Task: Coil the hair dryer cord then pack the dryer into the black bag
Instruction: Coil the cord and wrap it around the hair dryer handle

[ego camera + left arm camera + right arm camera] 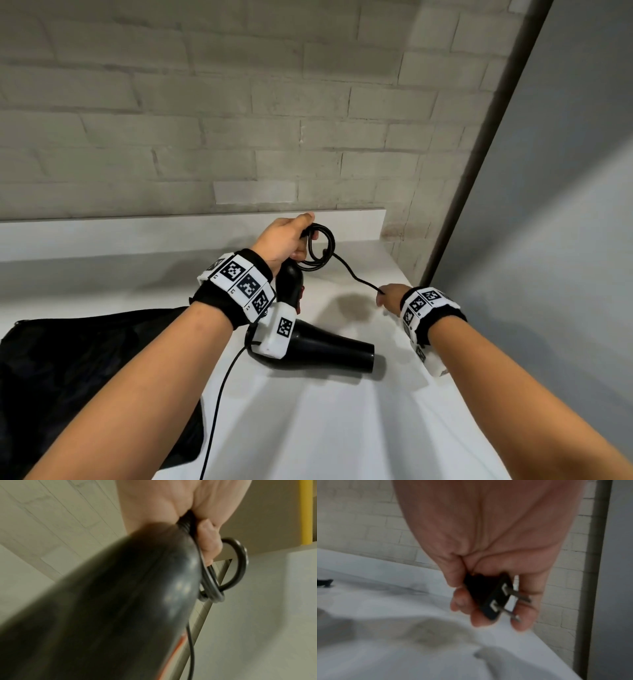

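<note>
**Head view: coiling nearly done, plug end left to wrap**

Head view shows the left hand [284, 240] raised over the white worktop [342, 428], fingers curled round the loops of the cord [320, 248] at the handle end of the hair dryer [322, 346]. Dryer hangs below that hand, handle up, nozzle pointing right, body just above or on the worktop; can't tell which.

Right wrist view: right hand [488, 561] pinches the plug [489, 599] between thumb and fingertips, prongs pointing out past the fingers. One short run of cord spans from coil to plug, slightly slack.

Doing this step well, my read:
- Keep light tension on the free run so the last loop matches the others in size.
- Bring the plug round to the left hand and trap it under the thumb; don't let the existing loops spring open.
- Keep prongs facing away from the palm.
- Tuck the plug through or against the coil so it holds on the way into the bag.

Black bag [85, 377] lies flat on the worktop, left of and below the left forearm, near the dryer. Opening not visible from here. A separate thin black wire [219, 404] runs down from the left wrist rig; not the dryer's.
</note>
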Demonstrator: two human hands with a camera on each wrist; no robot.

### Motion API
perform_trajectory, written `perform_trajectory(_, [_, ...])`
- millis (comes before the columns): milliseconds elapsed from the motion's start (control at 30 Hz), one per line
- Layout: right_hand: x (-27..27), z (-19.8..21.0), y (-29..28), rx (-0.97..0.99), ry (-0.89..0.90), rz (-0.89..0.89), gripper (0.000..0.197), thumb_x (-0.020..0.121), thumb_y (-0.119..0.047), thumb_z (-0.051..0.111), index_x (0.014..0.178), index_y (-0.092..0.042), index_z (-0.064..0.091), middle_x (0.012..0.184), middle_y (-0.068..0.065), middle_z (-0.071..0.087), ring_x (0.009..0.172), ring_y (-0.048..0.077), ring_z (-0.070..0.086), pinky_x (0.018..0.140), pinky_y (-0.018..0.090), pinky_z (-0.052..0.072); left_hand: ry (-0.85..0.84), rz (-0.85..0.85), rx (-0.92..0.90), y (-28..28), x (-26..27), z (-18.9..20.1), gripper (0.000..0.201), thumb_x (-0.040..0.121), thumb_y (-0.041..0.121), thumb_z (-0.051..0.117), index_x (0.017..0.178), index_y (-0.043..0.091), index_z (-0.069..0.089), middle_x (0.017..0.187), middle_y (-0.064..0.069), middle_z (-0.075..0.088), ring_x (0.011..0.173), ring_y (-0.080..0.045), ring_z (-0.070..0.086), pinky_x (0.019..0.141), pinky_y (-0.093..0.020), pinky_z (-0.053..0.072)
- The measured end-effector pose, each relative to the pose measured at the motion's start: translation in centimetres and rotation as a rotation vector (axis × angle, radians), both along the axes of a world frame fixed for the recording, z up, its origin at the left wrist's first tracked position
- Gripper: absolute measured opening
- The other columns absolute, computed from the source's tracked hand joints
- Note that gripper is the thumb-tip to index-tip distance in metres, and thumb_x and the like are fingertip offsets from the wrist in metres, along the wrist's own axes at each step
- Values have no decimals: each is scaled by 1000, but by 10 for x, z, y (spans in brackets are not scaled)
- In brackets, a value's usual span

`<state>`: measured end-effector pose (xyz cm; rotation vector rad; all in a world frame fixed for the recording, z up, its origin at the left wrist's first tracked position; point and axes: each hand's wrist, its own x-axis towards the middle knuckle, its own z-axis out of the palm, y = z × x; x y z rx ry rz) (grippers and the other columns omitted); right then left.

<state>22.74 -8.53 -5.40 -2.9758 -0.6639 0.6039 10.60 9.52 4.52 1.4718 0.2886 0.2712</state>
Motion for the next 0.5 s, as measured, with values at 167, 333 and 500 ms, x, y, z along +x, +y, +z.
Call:
perform_trajectory(167, [-12,12,17,392,22,52,25,91,-20,48,113,-12,55,119,16,61,108,30,57,89,30,43,-5,-31,27,2,1,-3,40,96,28,43,61,10,47,71,-4,34,29,-3,20,32,-12,19])
perform_trajectory(333, [-34,46,46,967,114,242,31,91,1,44,121,-6,50,117,11,60,106,15,52,94,22,38,2,-41,42,3,1,-3,40,95,30,43,61,10,47,71,-2,33,29,-3,21,32,-12,19])
perform_trajectory(500, [-44,56,59,1047,97,335,22,89,6,45,104,0,60,101,9,66,92,-1,59,90,17,42,1,-37,38,2,-2,-1,40,95,31,45,63,7,48,46,0,36,27,-2,22,30,-12,21])
